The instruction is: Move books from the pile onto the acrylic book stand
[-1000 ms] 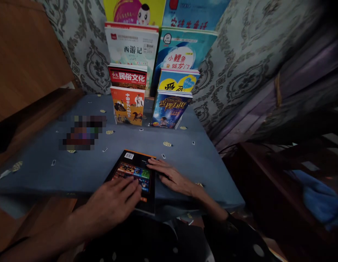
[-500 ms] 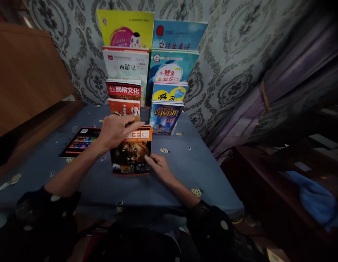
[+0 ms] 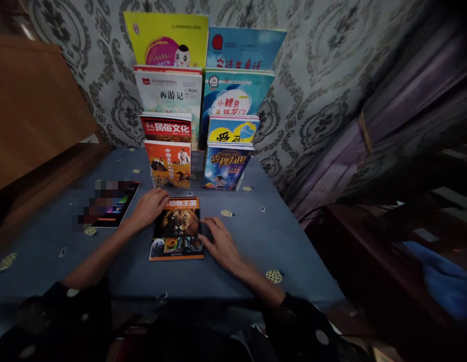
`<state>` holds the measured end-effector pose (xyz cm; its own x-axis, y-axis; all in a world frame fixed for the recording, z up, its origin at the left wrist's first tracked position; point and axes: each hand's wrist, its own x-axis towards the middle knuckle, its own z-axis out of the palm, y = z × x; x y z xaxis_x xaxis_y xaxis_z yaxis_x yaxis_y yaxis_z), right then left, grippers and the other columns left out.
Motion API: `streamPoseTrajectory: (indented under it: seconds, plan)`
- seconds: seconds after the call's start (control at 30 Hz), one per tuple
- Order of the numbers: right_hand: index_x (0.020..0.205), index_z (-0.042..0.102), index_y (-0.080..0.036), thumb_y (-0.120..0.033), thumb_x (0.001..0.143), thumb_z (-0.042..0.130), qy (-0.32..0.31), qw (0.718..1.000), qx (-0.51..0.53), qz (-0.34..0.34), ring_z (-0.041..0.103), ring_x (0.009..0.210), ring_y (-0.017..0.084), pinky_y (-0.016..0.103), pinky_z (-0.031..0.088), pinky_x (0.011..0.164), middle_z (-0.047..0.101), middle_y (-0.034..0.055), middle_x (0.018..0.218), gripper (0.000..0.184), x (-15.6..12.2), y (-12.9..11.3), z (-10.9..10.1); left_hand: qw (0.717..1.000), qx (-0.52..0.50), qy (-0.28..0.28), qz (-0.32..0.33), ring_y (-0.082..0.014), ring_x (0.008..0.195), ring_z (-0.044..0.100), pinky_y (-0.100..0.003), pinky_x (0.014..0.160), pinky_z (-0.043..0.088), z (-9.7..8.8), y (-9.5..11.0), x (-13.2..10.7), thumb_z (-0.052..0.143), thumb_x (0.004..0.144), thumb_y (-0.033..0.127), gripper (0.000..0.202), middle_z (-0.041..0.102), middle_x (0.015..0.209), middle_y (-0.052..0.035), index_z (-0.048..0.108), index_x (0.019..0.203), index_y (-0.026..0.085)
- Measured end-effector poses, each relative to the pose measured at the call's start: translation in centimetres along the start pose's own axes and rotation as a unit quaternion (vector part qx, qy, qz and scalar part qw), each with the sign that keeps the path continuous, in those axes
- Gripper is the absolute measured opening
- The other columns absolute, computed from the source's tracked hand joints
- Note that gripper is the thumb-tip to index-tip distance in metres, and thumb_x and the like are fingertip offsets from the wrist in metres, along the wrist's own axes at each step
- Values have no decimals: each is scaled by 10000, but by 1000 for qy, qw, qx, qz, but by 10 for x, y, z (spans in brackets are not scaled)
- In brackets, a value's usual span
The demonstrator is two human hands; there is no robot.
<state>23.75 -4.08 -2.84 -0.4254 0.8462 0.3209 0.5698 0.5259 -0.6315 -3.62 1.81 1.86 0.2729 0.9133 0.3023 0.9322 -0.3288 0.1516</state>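
A book with a lion's face on its cover (image 3: 179,222) lies flat on the cloth-covered table. My left hand (image 3: 149,205) rests at the upper left corner of this book, its fingers lying over the edge and not gripping. At the right edge is my right hand (image 3: 220,244), thumb and fingers apart, the tips touching or just beside the cover. To the left of my left hand a dark book (image 3: 122,203) lies back cover up, partly blurred out.
Behind the lion book stands a tiered clear rack (image 3: 239,187) with two columns of upright books, among them an orange book (image 3: 169,163) and a dark blue book (image 3: 226,168). A wooden panel (image 3: 37,105) is at left; a purple curtain (image 3: 342,161) hangs at right.
The lion book has gone from tilted up in both hands to flat on the table, nearer me. Both hands have lowered with it and loosened. The orange book's front now shows fully.
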Motion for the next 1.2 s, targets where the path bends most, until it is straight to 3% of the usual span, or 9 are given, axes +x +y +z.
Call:
streamPoseTrajectory:
  seconds: [0.13,0.23,0.53,0.7,0.9,1.03,1.2]
  plan:
    - [1359,561,-235,-307,937,573,-26,999,-27,-23,494,1354,299,507,442,1116,521,139,1452,428,6,1,8,1000,-1,4,5,-264,1075,640,-423,992,486,8,-7,-30,338,1023,344,375,706,1128,-109,672,1072,183]
    - [1392,549,-230,-319,949,561,-46,998,-30,-32,470,1389,299,520,427,1135,480,150,1507,452,9,2,13,1000,-12,9,7,-265,1159,630,-445,1051,471,15,-9,-37,353,1017,343,375,696,1236,-110,668,1151,193]
    - [1453,500,-231,-306,959,565,-50,997,-27,-53,443,1422,307,547,432,1138,460,155,1535,504,5,7,17,999,-19,-14,37,-277,1223,615,-443,1068,471,32,12,-9,351,1027,331,412,662,1328,-129,659,1229,146]
    - [1462,490,-218,-293,966,549,-65,996,-36,-53,428,1433,312,547,428,1144,447,159,1546,506,5,4,15,994,-39,-26,97,-234,1274,586,-412,1101,444,45,29,11,339,1027,291,411,631,1387,-88,630,1298,189]
    - [1449,500,-229,-286,963,549,-60,996,-45,-57,432,1425,302,541,437,1134,463,144,1532,492,6,1,14,981,-76,-76,158,-222,1379,495,-437,1139,383,55,37,30,336,1029,286,446,551,1480,-101,544,1409,181]
    - [1418,523,-181,-279,956,560,-65,993,-68,-72,478,1373,308,529,444,1117,507,168,1483,474,8,-1,9,978,-100,-85,163,-202,1417,454,-424,1171,348,58,35,29,315,1042,318,457,531,1501,-84,517,1435,203]
    - [1384,546,-158,-304,957,572,-69,988,-106,-91,495,1342,306,530,406,1124,544,180,1443,453,35,2,4,988,-92,-45,116,-213,1427,446,-455,1199,317,53,23,7,289,1043,326,471,522,1507,-95,516,1430,184]
